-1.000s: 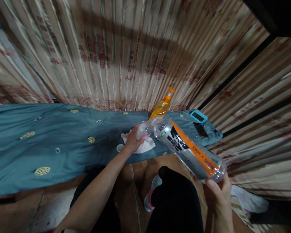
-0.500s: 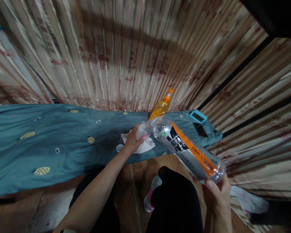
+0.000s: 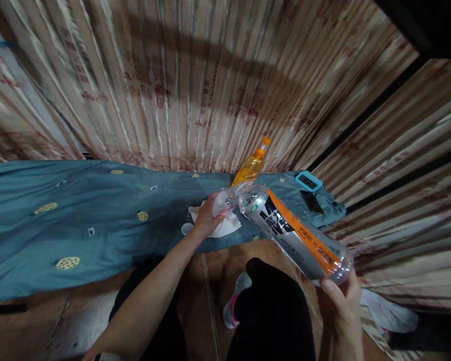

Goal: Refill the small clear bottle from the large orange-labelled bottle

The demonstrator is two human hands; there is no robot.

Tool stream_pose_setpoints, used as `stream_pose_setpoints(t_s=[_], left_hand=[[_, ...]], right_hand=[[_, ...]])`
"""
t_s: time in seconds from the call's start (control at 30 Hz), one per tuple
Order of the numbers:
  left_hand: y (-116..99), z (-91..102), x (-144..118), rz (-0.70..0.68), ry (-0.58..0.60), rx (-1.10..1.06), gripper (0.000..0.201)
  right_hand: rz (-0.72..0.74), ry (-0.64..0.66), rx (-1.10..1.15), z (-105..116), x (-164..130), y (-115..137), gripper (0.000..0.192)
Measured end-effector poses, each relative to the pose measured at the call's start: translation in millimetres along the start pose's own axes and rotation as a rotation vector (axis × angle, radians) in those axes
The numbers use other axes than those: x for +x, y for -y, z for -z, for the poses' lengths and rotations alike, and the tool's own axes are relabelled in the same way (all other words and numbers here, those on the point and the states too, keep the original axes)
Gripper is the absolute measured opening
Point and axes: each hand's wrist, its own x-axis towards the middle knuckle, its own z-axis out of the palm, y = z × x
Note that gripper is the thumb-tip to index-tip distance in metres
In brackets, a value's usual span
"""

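My right hand [image 3: 340, 296] is closed around the base of a large clear bottle [image 3: 296, 235] with a silver and orange label, tilted so its neck points up and left. My left hand [image 3: 209, 216] grips a smaller clear bottle [image 3: 225, 199] whose mouth meets the large bottle's neck. Any liquid between the two is too faint to make out. Beneath my left hand lies a white tissue [image 3: 227, 226] on the cloth. Beside it rests a small translucent cap [image 3: 187, 229]. Just behind the bottles stands an orange pump bottle [image 3: 250, 168].
A blue-green cloth [image 3: 108, 220] with yellow prints covers the long narrow surface. At its right end are a blue-framed digital timer [image 3: 308, 181] and a dark phone [image 3: 311, 201]. Pleated curtains [image 3: 195, 90] hang behind and to the right. A white bag [image 3: 389, 311] lies at lower right.
Both bottles stay mouth to mouth in my hands, almost unmoved. The whole view has shifted very slightly.
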Motion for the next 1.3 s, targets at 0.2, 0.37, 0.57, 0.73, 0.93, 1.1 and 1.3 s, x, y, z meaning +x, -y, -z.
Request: stream_pose_setpoints(t_s=[0.2, 0.37, 0.57, 0.73, 0.93, 1.1, 1.3], left_hand=[[-3, 0.7, 0, 0.015, 0.01, -0.017, 0.06], [-5, 1.8, 1, 0.016, 0.017, -0.026, 0.058], [-5, 1.5, 2, 0.023, 0.019, -0.008, 0.059], [-5, 1.0, 2, 0.03, 0.019, -0.005, 0.059], [-3, 0.2, 1, 0.044, 0.022, 0.011, 0.061], [-1, -0.4, 1, 0.013, 0.016, -0.025, 0.06], [-3, -0.4, 1, 0.042, 0.023, -0.033, 0.061]], right_hand=[[-0.004, 0.001, -0.002, 0, 0, -1, 0.075], [-0.017, 0.0, -0.004, 2, -2, -5, 0.077], [-0.028, 0.006, 0.0, 6, -5, -8, 0.078], [-0.027, 0.017, 0.0, 12, -4, -13, 0.082], [-0.034, 0.061, -0.001, 12, -5, -9, 0.09], [-0.036, 0.079, -0.017, 9, -8, -6, 0.098], [-0.028, 0.051, -0.044, 4, -9, -4, 0.093]])
